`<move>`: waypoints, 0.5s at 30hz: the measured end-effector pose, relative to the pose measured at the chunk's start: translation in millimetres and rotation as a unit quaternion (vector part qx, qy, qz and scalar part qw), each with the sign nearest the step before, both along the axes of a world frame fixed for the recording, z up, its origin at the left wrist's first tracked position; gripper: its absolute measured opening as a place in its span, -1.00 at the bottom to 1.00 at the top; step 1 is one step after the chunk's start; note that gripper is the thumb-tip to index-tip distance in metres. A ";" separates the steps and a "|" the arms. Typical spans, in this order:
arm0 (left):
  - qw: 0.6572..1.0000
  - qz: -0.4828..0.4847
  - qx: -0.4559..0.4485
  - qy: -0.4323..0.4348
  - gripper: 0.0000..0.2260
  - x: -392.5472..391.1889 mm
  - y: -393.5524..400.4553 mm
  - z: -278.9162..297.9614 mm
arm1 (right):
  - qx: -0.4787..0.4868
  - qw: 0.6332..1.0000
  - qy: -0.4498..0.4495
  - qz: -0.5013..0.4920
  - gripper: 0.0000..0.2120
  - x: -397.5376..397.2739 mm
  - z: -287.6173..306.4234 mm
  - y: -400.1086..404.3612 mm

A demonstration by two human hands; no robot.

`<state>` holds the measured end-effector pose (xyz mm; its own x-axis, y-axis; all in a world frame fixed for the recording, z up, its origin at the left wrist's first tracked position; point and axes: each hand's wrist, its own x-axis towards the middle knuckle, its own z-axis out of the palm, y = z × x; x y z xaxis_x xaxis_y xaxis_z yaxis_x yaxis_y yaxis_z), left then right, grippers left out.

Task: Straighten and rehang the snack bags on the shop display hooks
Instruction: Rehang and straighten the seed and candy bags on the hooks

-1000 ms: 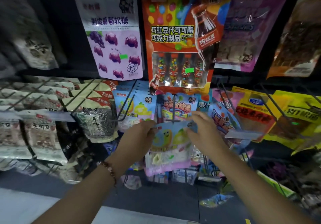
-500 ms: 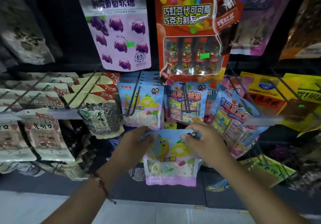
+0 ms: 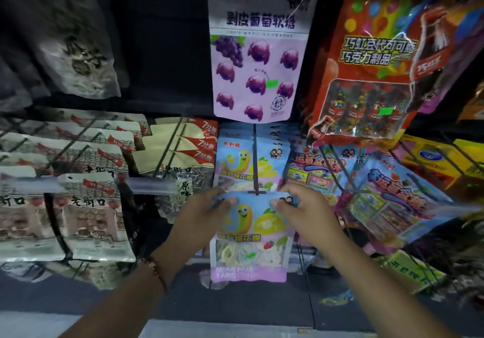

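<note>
A pale blue marshmallow bag (image 3: 250, 235) with a yellow cartoon figure is held upright at the front tip of a black display hook (image 3: 255, 170), its top edge level with the hook's crossbar end. The bag's upper left corner is pinched by the left hand (image 3: 201, 222), thumb on the front face; the upper right corner is pinched the same way by the right hand (image 3: 309, 215). A beaded bracelet (image 3: 155, 272) is worn on the left wrist. Matching blue bags (image 3: 235, 159) are hung farther back on the same hook. A purple grape-candy bag (image 3: 258, 59) is hung above, sunflower-seed bags (image 3: 180, 159) to the left, and an orange chocolate-bean pack (image 3: 366, 75) at upper right.
</note>
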<state>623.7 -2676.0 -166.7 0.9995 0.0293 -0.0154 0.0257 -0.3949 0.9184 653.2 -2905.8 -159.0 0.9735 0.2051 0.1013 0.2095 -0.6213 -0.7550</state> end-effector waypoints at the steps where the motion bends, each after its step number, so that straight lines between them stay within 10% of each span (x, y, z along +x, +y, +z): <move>1: 1.000 -0.004 0.002 0.003 -0.79 6.4 4.6 -2.4 | -0.002 1.000 0.000 -0.008 -0.75 2.9 -0.1 3.6; 15: 0.998 -0.045 0.028 -0.018 -0.76 40.1 17.2 -17.0 | 0.025 0.998 -0.010 -0.064 -0.93 10.7 7.7 17.1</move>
